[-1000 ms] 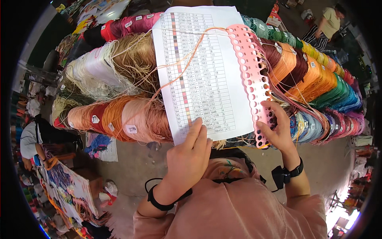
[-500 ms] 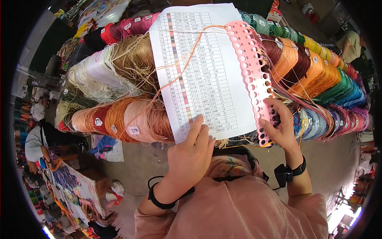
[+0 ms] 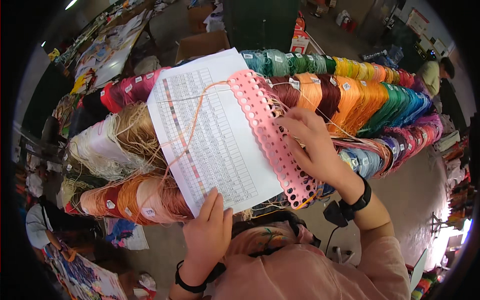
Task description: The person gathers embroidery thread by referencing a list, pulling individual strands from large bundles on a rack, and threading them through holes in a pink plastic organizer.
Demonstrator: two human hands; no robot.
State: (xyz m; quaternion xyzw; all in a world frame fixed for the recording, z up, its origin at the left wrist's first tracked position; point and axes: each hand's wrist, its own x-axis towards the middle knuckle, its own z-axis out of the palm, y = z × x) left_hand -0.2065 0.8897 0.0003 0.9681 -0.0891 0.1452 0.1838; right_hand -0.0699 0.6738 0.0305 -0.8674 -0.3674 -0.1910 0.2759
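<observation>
Left hand (image 3: 205,237): fingers extended, on printed sheet (image 3: 235,165)
Right hand (image 3: 320,152): bent over pink card (image 3: 261,131); can't tell if pinching
Pink card: sheet's right side, threads (image 3: 200,101) in its holes
Thread bundles (image 3: 347,107): 3 rows, beneath
Cardboard box (image 3: 202,46): behind

head-worn fisheye view, left of a side-by-side pair, facing down at the left hand (image 3: 207,233) and right hand (image 3: 317,148) from close above. the upright field, curved toward its rim, reaches the floor (image 3: 412,192).
</observation>
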